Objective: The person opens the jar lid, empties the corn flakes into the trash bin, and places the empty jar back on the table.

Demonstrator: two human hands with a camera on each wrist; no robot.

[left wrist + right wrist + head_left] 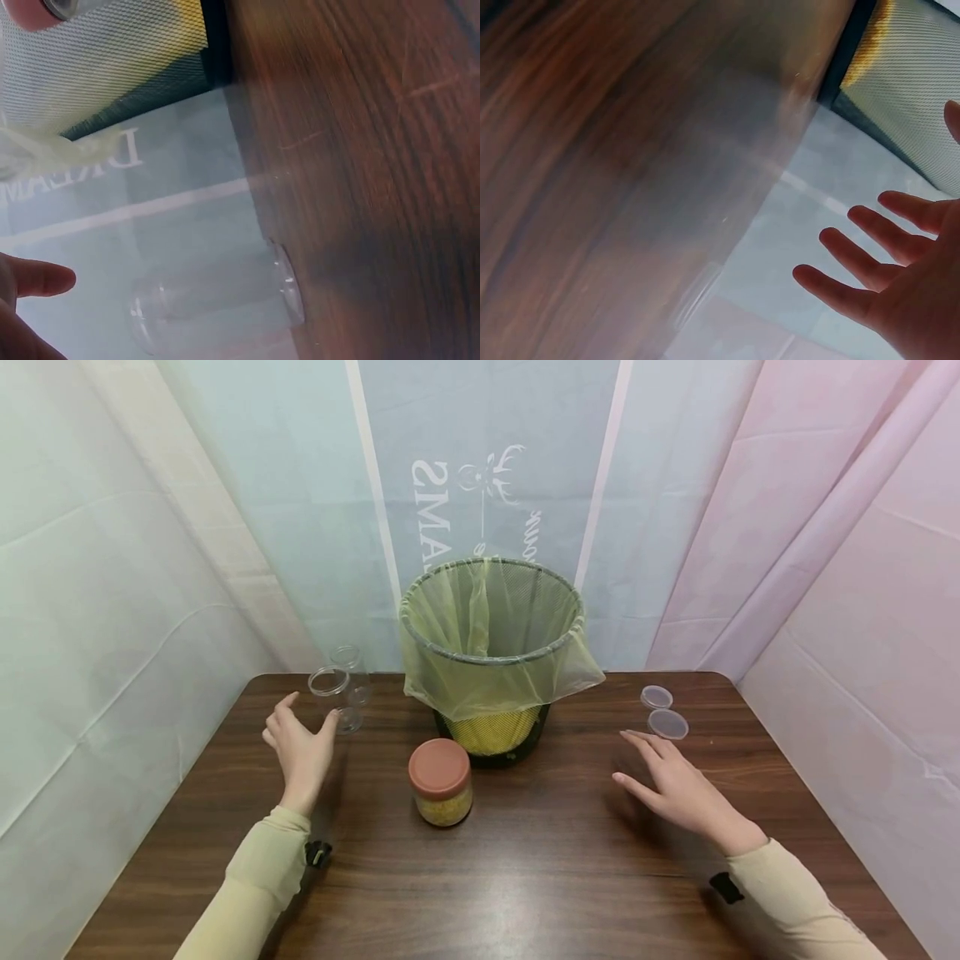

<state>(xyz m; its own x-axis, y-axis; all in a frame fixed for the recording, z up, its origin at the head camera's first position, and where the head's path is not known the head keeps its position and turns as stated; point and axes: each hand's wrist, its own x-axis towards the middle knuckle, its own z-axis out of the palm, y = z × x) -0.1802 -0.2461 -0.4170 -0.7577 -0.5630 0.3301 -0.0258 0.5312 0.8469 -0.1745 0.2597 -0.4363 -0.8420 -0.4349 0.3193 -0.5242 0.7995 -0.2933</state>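
My left hand (300, 752) is at the back left, thumb and fingers spread apart beside a clear jar (330, 693) that has no lid on it. A second clear jar (362, 672) stands just behind the first. In the left wrist view, my thumb (46, 278) points toward a clear jar (217, 304) and nothing is in its grasp. Over on the right, my right hand (678, 785) hovers palm down with its fingers extended. Two round translucent lids, a nearer one (668, 724) and a farther one (657, 697), lie just beyond its fingertips.
A mesh wastebasket (491, 660) with a pale yellow liner stands at the back centre. In front of it is a jar (442, 806) with yellow contents and a reddish-brown lid (439, 768). Fabric curtains (300, 485) hang behind and beside the wooden table (510, 877).
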